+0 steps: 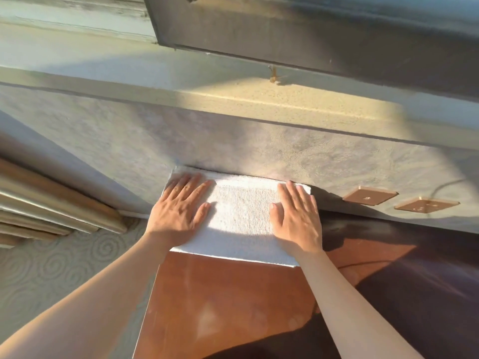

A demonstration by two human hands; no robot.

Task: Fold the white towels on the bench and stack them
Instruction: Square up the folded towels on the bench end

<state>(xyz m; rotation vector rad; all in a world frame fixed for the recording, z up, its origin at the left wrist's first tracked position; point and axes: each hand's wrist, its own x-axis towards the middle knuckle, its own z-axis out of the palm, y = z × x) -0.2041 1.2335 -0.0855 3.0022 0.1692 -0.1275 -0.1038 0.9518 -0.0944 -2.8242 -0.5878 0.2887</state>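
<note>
Head view, looking down. A folded white towel [241,218] lies flat at the far end of the reddish-brown tabletop [223,301], its far edge against the grey textured wall [233,141]. The left hand [176,208] rests palm down on the towel's left side, fingers straight and slightly spread, reaching toward the far left corner. The right hand [295,216] rests palm down on the towel's right side, fingers straight and close together, tips near the far right edge. Neither hand grips anything; both press flat on the cloth, with bare towel between them. Sunlight falls across the middle of the towel and the near tabletop; the right part of the tabletop lies in shadow. On the wall to the right of the towel sit two square copper-coloured wall plates [369,195], with a thin cable [445,183] curving beside the farther one. Left of the tabletop is patterned carpet [64,260] with spiral motifs, and folded beige curtains [51,203] at the left edge.
</note>
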